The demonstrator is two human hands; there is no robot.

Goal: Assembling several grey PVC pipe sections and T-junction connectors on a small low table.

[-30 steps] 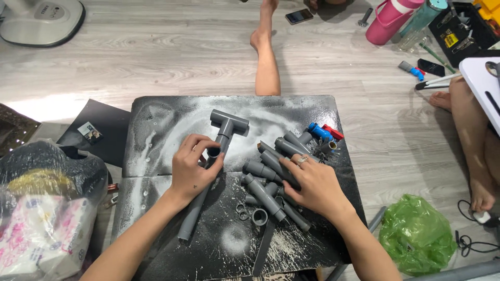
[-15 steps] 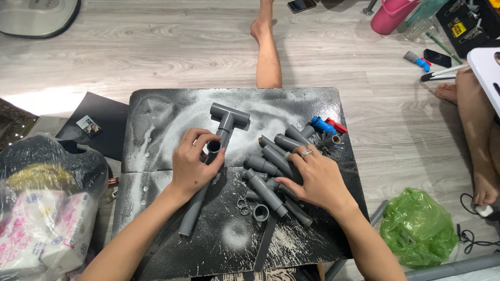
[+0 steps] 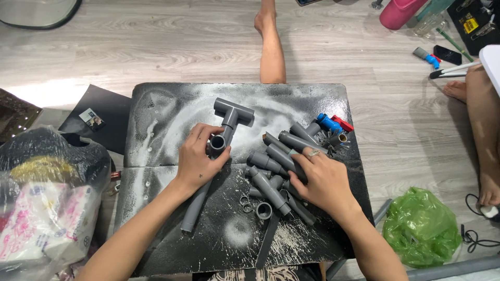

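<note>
A pale grey wood-plank floor (image 3: 130, 47) fills the room, and on it sits a low black board (image 3: 172, 229) smeared with white dust, which serves as the work surface. The left hand (image 3: 200, 156) is closed around a grey pipe fitting (image 3: 217, 143) with an open round mouth facing up; this fitting joins a long grey pipe (image 3: 195, 208) that runs down toward the person and a T-shaped piece (image 3: 233, 111) at the far end. The right hand (image 3: 323, 179) lies with fingers spread flat on a pile of short grey pipes (image 3: 273, 171) in the middle of the board, pressing on them rather than clamped on any one. Compared with half a second ago, both hands keep much the same places, the left with its hold on the fitting and the right on the pile; the view has only shifted a little. A blue fitting (image 3: 329, 124) and a red piece (image 3: 342, 124) lie at the far right of the pile, and a few loose rings (image 3: 245, 202) rest near the front. Beside the board are a green plastic bag (image 3: 422, 229) on the right, a clear bag of packages (image 3: 41, 208) on the left, and another person's bare leg (image 3: 271, 44) stretching out beyond the far edge
</note>
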